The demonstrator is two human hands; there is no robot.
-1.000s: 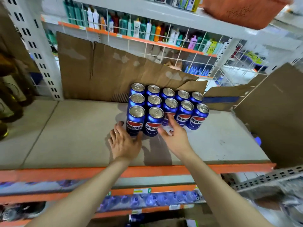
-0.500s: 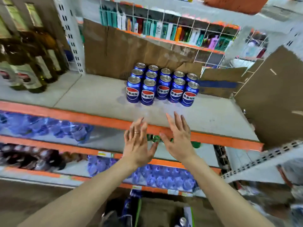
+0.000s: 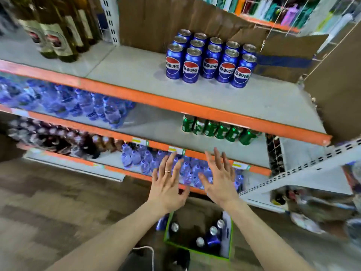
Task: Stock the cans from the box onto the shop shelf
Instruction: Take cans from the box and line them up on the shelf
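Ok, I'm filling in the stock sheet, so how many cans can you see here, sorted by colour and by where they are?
Blue cans on the upper shelf: 12
Green cans on the shelf below, front row in view: 6
Cans in the box on the floor, tops in view: 4
Total in view: 22

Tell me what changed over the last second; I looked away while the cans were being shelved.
Both hands let go of the front blue cans and drew back off the shelf. The left hand and right hand now hang open and empty, lowered toward the box on the floor, where a few cans remain. The shelved cans stayed put.
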